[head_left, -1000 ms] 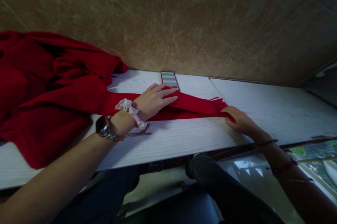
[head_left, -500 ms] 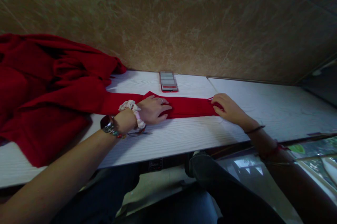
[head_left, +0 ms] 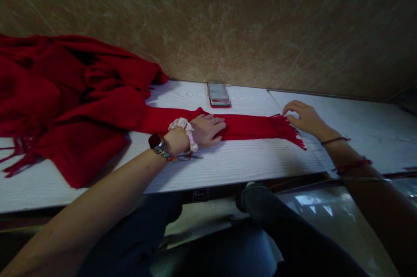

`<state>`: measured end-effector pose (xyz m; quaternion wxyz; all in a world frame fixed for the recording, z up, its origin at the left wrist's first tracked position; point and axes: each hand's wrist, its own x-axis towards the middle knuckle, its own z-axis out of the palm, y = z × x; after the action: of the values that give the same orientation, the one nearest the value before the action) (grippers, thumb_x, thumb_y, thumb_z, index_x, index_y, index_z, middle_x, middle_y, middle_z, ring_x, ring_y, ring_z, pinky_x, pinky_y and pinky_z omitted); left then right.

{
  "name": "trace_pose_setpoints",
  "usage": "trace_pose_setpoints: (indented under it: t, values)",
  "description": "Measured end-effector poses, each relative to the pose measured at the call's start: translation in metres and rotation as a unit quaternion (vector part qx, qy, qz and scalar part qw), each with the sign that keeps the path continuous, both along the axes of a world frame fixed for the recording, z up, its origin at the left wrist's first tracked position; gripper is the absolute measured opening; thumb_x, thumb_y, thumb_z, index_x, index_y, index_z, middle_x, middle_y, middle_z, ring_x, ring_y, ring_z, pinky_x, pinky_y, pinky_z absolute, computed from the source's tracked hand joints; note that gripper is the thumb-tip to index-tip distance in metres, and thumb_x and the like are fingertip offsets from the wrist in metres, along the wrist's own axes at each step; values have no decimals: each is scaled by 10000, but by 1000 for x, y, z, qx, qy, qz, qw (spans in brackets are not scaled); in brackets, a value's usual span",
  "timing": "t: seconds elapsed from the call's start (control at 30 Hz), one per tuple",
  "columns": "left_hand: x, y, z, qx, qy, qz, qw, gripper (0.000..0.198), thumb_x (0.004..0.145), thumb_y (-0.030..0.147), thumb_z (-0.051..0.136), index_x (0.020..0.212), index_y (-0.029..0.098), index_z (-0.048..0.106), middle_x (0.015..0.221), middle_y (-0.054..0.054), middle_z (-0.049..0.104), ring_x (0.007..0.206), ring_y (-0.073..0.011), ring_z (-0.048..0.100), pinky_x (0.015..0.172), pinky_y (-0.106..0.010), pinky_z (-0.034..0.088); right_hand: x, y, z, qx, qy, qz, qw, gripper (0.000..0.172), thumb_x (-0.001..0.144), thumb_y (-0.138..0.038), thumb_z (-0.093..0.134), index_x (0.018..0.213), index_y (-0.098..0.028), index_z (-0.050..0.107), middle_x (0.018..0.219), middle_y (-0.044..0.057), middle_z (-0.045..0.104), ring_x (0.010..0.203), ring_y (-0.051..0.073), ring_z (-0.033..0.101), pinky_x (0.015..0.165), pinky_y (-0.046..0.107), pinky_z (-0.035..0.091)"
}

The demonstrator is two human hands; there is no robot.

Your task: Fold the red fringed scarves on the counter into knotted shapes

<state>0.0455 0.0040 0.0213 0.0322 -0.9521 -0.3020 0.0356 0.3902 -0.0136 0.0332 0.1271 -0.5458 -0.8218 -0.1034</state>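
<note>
A red fringed scarf (head_left: 250, 127) lies as a flat, narrow band along the white counter, its fringe (head_left: 288, 128) spread at the right end. Across the band, my left hand (head_left: 207, 130) rests flat, palm down, with fingers stretched out. My right hand (head_left: 304, 116) is at the upper corner of the fringe, with thumb and forefinger curved together around the strands there. The very tips are small and partly hidden. To the left, the band runs into a loose red heap (head_left: 97, 94) of the same cloth, with more fringe hanging at its near left side.
A phone with a red edge (head_left: 220, 95) lies behind the scarf, close to the marbled wall (head_left: 195, 21). The white counter (head_left: 254, 159) is narrow and has a seam on the right. My legs (head_left: 276, 216) are below its front edge.
My right hand has moved from covering the scarf's end to its upper corner, and the fringe now shows fanned out. My left hand stays flat on the band. The view has shifted slightly.
</note>
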Motion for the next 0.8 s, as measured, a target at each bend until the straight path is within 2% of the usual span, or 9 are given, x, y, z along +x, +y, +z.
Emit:
trace_pose_setpoints:
  t: [0.13, 0.27, 0.33, 0.4, 0.5, 0.57, 0.63, 0.7, 0.8]
  values:
    - [0, -1, 0, -6, 3, 1, 1000, 346, 843, 312, 424, 1148, 158, 477, 1368, -80, 381, 1210, -306, 387, 982, -458, 323, -30, 9, -14, -56, -18, 35, 998, 147, 689, -143, 418, 730, -194, 549, 790, 59, 591, 750, 187, 551, 740, 324, 446]
    - [0, 0, -2, -11, 5, 6, 1000, 362, 837, 311, 423, 1162, 159, 467, 1368, -82, 380, 1203, -308, 393, 981, -455, 321, 4, 10, -25, -58, -58, -13, 997, 147, 721, -176, 405, 705, -187, 551, 769, 74, 588, 752, 202, 548, 725, 340, 451]
    - [0, 0, -2, -11, 0, 7, 1000, 363, 832, 311, 430, 1158, 156, 470, 1362, -85, 388, 1190, -307, 408, 977, -455, 324, 24, 5, -23, -57, -70, -58, 994, 138, 699, -171, 422, 679, -183, 557, 755, 89, 590, 737, 216, 558, 720, 363, 463]
    - [1, 0, -2, -12, -7, 7, 1000, 356, 827, 303, 438, 1149, 157, 477, 1357, -87, 395, 1184, -312, 412, 970, -463, 328, 27, -5, -19, -23, -54, -76, 995, 144, 694, -166, 434, 703, -177, 577, 801, 107, 601, 787, 232, 572, 772, 390, 463]
    - [1, 0, -2, -13, -13, 6, 1000, 343, 824, 296, 446, 1136, 159, 489, 1356, -87, 396, 1191, -320, 404, 965, -475, 331, -1, -22, -19, 56, 13, -49, 997, 237, 765, -194, 412, 916, -183, 594, 979, 110, 609, 964, 233, 559, 880, 413, 431]
    - [0, 0, -2, -12, -10, 3, 1000, 337, 827, 299, 443, 1129, 157, 492, 1360, -88, 391, 1203, -317, 393, 972, -477, 324, -26, -32, -28, 33, 27, -17, 999, 347, 824, -270, 389, 1128, -169, 522, 1146, 124, 571, 1102, 229, 503, 937, 425, 399]
    - [-1, 1, -2, -12, -6, 0, 1000, 330, 834, 299, 435, 1124, 153, 494, 1367, -93, 381, 1210, -302, 390, 984, -471, 314, -39, -40, -39, -12, -3, -34, 999, 440, 860, -335, 336, 1253, -161, 432, 1279, 135, 495, 1192, 237, 437, 967, 464, 362]
    - [-1, 1, -1, -13, -3, -3, 1000, 328, 839, 300, 433, 1125, 151, 493, 1371, -96, 375, 1208, -285, 397, 995, -462, 306, -34, -45, -49, -54, -36, -81, 995, 476, 882, -360, 270, 1307, -172, 373, 1350, 119, 429, 1242, 239, 383, 987, 506, 320]
    - [-1, 0, 0, -15, -1, 1, 1000, 335, 839, 298, 436, 1135, 151, 487, 1370, -96, 377, 1206, -280, 401, 997, -454, 306, -5, -51, -50, -101, -69, -152, 981, 504, 887, -389, 226, 1328, -175, 343, 1383, 107, 383, 1269, 261, 341, 986, 574, 276]
